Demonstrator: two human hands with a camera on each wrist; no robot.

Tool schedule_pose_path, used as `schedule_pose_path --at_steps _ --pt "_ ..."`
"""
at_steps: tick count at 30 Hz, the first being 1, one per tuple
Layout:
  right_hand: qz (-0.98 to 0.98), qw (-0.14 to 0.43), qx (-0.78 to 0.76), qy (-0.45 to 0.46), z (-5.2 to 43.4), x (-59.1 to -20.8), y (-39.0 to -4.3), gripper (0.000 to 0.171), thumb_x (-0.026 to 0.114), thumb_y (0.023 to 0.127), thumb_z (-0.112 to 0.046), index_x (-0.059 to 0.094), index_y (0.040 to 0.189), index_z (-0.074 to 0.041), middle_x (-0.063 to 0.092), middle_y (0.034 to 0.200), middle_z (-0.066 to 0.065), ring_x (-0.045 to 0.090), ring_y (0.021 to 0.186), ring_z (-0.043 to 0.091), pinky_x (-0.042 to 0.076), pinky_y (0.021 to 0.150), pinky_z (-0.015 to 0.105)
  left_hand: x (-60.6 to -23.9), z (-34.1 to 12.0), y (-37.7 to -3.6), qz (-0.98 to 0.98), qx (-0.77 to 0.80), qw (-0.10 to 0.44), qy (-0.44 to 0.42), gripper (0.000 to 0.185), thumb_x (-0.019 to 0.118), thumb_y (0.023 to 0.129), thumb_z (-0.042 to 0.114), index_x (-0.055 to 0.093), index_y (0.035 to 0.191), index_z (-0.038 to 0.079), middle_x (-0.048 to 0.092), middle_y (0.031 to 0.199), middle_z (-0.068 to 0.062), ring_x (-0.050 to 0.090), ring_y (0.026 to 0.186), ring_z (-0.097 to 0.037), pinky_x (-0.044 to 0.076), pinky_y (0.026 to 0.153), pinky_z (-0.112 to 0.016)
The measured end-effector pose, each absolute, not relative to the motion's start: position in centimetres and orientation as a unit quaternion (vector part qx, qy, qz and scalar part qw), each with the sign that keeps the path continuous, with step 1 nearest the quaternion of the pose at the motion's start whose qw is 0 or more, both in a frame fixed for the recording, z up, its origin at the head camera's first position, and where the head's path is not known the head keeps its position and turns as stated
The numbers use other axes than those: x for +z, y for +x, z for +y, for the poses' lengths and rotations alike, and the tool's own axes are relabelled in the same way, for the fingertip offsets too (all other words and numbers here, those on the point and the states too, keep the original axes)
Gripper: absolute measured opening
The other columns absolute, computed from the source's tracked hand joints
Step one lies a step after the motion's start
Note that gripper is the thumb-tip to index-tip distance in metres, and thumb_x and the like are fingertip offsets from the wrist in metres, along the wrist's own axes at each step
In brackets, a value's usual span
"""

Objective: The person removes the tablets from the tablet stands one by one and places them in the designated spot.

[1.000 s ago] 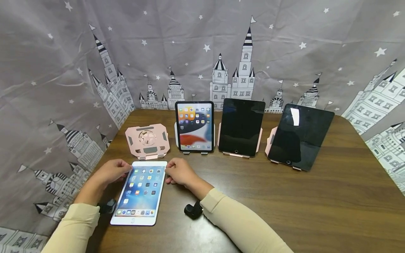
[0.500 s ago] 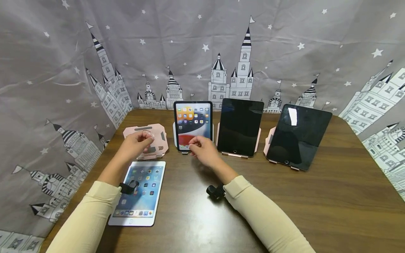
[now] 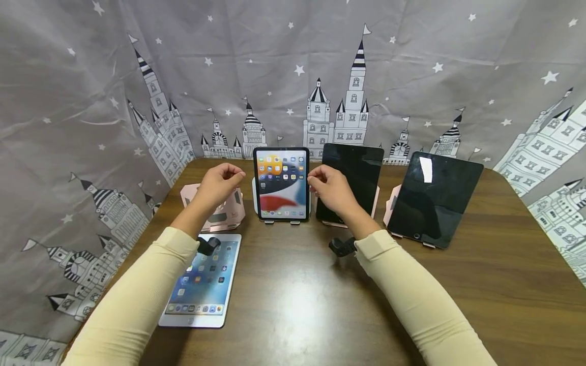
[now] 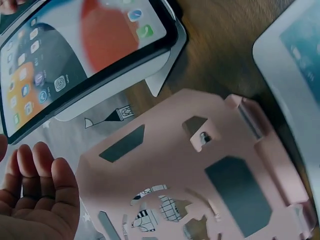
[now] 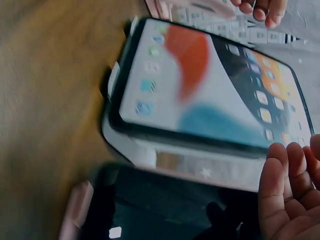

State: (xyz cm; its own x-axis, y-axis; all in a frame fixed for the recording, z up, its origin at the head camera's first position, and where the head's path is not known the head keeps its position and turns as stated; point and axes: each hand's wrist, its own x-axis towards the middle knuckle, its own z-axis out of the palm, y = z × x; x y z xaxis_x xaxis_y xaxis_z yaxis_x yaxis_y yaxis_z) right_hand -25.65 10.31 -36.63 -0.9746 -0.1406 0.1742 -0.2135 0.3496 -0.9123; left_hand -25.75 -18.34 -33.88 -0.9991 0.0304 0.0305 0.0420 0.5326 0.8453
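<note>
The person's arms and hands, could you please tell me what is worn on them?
Both sleeves are plain pale yellow, with wide cuffs. A small black camera sits at each wrist. The left hand and right hand wear no gloves.

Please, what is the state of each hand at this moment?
Left hand: open, holding nothing.
Right hand: open, at the edge of the standing lit tablet; contact unclear.

Right hand point(image 5: 292, 200) just beside a lit tablet point(image 5: 200, 85)
</note>
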Motion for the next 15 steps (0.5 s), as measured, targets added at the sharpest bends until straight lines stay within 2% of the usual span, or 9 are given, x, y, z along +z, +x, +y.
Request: schedule_pose_path --at_steps 3,7,15 --pt "-0.826 0.041 0.551 0.113 11.0 -36.0 -26.2 0.011 0.058 0.099 -0.011 0.063 0.101 -0.001 0.065 0.094 0.025 0.063 0.082 0.036 0.052 0.064 0.027 -33.5 -18.0 -26.4 -0.882 -0.471 0.015 -0.027 0.026 0.059 0.100 0.025 0.060 0.112 0.002 0.060 0.103 -0.010 0.057 0.095 -0.024 0.050 0.079 -0.029" --pt "-0.831 0.049 0.541 0.120 11.2 -35.4 -26.8 0.011 0.058 0.099 -0.012 0.062 0.100 -0.002 0.065 0.093 0.023 0.060 0.077 0.026 0.053 0.065 0.029 -33.3 -17.8 -27.0 -0.880 -0.473 0.026 -0.029 0.028 0.059 0.101 0.026 0.060 0.111 0.001 0.059 0.102 -0.011 0.057 0.094 -0.024 0.050 0.080 -0.029" --pt "-0.860 0.079 0.491 0.116 10.7 -35.2 -27.8 0.009 0.058 0.099 -0.014 0.063 0.100 -0.006 0.068 0.086 0.015 0.066 0.079 0.029 0.051 0.062 0.030 -33.6 -16.7 -27.8 -0.885 -0.461 0.056 -0.026 0.027 0.059 0.100 0.024 0.061 0.112 0.000 0.061 0.104 -0.013 0.056 0.095 -0.023 0.048 0.079 -0.030"
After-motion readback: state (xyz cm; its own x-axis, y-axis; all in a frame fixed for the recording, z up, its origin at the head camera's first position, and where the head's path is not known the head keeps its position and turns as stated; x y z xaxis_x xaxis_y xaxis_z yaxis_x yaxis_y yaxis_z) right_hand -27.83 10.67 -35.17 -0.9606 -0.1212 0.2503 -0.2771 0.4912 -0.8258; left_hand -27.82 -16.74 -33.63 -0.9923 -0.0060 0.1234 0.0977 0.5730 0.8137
